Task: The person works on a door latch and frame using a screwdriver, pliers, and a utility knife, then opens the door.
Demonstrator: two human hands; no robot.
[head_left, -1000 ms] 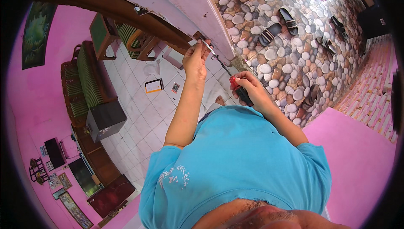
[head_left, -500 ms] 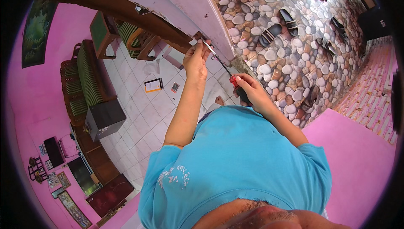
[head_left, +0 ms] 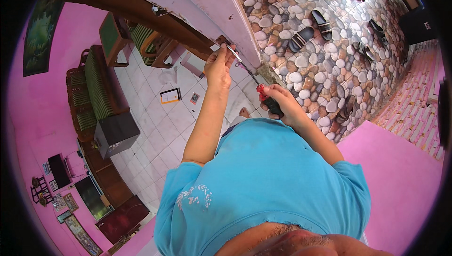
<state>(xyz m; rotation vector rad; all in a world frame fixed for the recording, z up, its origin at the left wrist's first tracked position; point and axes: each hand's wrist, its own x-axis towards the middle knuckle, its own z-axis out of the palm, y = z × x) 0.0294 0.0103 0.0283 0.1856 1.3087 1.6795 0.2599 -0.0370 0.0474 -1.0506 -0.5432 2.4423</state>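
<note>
My left hand (head_left: 218, 67) is raised at the edge of a brown wooden panel (head_left: 200, 44). Its thumb and fingers pinch a narrow silvery metal plate (head_left: 234, 53) there. Lower and to the right, my right hand (head_left: 282, 99) is closed on a screwdriver (head_left: 270, 104) with a red and black handle. The dark shaft slants up and left toward the lower end of the plate. Whether its tip sits in a screw is too small to tell.
A pale, chipped wall edge (head_left: 235, 25) rises beside my hands. Pebble-patterned floor with black striped slides (head_left: 301, 38) lies right. On white tiles at left are an orange-and-white box (head_left: 170, 96) and a small packet (head_left: 194, 98). A green striped sofa (head_left: 99, 86) stands beyond.
My right hand has shifted its grip slightly, and more of the screwdriver's black handle shows. My left hand stays at the metal plate.
</note>
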